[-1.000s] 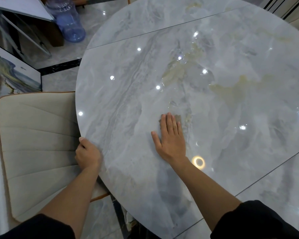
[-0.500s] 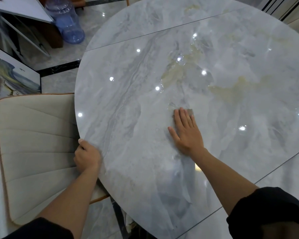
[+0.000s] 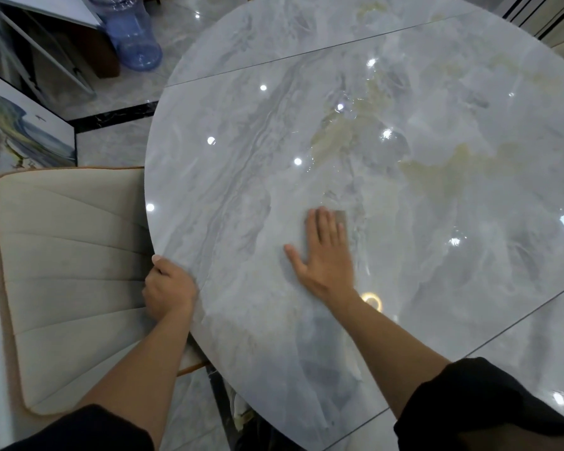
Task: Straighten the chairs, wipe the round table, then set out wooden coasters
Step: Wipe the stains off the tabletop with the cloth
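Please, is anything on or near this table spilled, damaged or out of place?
Nothing stands out. The round table bears only faint wet streaks beside the right hand, which presses flat on a small grey cloth; the yellowish patches look like stone pattern. The left hand grips the table's rim.

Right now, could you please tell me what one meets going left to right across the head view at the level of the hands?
Cream chair → left hand, gripping the table rim → right hand, flat on it.
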